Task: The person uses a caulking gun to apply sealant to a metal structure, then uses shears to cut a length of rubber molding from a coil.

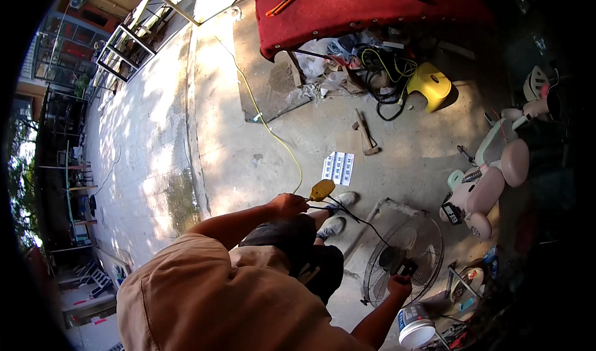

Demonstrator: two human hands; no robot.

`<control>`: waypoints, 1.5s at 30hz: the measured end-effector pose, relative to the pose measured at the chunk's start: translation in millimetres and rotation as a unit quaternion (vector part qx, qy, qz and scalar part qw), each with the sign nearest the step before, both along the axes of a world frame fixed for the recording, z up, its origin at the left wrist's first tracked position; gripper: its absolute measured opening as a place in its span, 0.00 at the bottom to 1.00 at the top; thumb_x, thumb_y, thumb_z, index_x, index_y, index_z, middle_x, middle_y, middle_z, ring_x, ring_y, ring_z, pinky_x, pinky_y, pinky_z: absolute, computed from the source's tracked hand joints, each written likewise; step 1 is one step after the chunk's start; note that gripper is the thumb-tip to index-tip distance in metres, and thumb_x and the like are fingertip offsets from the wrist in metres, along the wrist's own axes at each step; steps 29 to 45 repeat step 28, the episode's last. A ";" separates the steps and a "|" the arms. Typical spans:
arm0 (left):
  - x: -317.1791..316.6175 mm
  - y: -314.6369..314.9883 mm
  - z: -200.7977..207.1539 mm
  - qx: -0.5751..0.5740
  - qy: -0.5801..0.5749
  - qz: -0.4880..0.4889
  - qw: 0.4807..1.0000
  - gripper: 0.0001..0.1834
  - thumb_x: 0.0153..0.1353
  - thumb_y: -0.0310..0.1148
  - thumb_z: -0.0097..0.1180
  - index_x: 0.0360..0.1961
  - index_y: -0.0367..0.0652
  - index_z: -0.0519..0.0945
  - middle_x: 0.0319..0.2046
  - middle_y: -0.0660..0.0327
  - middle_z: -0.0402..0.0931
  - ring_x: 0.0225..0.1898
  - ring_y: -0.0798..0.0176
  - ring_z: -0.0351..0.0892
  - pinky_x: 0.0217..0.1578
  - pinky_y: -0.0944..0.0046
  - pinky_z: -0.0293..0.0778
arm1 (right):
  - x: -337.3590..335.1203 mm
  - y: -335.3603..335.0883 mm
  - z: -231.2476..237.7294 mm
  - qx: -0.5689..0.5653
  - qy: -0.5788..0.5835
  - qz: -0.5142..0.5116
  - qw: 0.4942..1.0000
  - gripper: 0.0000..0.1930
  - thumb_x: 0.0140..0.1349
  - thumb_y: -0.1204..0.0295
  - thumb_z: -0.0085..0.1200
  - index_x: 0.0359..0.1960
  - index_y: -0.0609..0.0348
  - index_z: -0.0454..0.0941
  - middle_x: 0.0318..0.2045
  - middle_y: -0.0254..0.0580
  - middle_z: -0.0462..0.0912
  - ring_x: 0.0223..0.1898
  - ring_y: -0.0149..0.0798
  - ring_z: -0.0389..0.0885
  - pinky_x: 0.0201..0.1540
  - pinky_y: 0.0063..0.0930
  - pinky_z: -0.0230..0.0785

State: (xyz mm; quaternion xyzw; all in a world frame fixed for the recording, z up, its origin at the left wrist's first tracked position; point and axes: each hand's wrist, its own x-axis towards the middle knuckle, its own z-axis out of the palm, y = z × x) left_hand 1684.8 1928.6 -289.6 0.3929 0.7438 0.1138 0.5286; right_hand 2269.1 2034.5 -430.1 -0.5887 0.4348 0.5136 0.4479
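My left hand (288, 206) is closed at the end of a yellow cable, with a yellow extension socket (321, 190) just beyond its fingers. Black cord (357, 217) runs from beside the socket toward a floor fan (428, 242) with a round wire cage. At the back of that fan, my right hand (399, 286) has its fingers curled against a small dark box (406, 267). What exactly those fingers pinch is too small to make out.
Beyond my feet lie a printed white sheet (339, 168) and a hammer (366, 131). A yellow stool (429, 86) stands near a red-covered table (366, 9). At right is a pink electric scooter (484, 193); a white bucket (416, 327) sits by the fan.
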 end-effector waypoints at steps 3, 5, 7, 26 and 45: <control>-24.1 -56.7 39.2 0.034 -0.022 0.057 0.998 0.20 0.69 0.45 0.49 0.38 0.38 0.82 0.27 0.51 0.79 0.30 0.54 0.78 0.37 0.54 0.72 | -15.0 -7.9 22.8 0.014 -0.008 0.078 0.997 0.02 0.62 0.68 0.57 0.31 0.44 0.81 0.18 0.22 0.79 0.15 0.24 0.75 0.21 0.21 0.70; -34.7 -87.6 84.0 0.067 -0.003 0.111 0.992 0.24 0.70 0.48 0.49 0.33 0.35 0.80 0.21 0.51 0.74 0.25 0.56 0.72 0.32 0.55 0.69 | -45.5 -6.2 42.3 0.023 -0.005 0.130 0.991 0.03 0.62 0.68 0.56 0.31 0.45 0.81 0.18 0.21 0.79 0.14 0.24 0.74 0.21 0.21 0.70; -48.5 -114.0 108.9 0.081 0.016 0.140 0.987 0.25 0.70 0.50 0.49 0.31 0.35 0.79 0.19 0.53 0.72 0.24 0.58 0.70 0.31 0.56 0.69 | -62.8 -12.9 57.0 0.049 0.000 0.192 0.980 0.05 0.63 0.67 0.55 0.30 0.47 0.81 0.17 0.20 0.78 0.15 0.24 0.74 0.22 0.21 0.69; -284.3 -454.9 172.7 0.337 -0.020 0.602 0.723 0.18 0.73 0.41 0.49 0.43 0.35 0.80 0.29 0.62 0.80 0.30 0.68 0.81 0.35 0.67 0.74 | -523.3 -34.5 227.1 0.051 -0.153 0.539 0.827 0.13 0.66 0.63 0.49 0.23 0.50 0.76 0.14 0.19 0.75 0.11 0.21 0.67 0.19 0.18 0.61; -319.9 -486.7 181.5 0.338 -0.018 0.622 0.706 0.18 0.73 0.42 0.48 0.46 0.37 0.80 0.30 0.60 0.80 0.31 0.68 0.82 0.36 0.67 0.74 | -555.6 -36.1 222.9 0.087 -0.121 0.572 0.807 0.13 0.66 0.63 0.49 0.24 0.50 0.78 0.14 0.19 0.76 0.10 0.21 0.68 0.18 0.18 0.61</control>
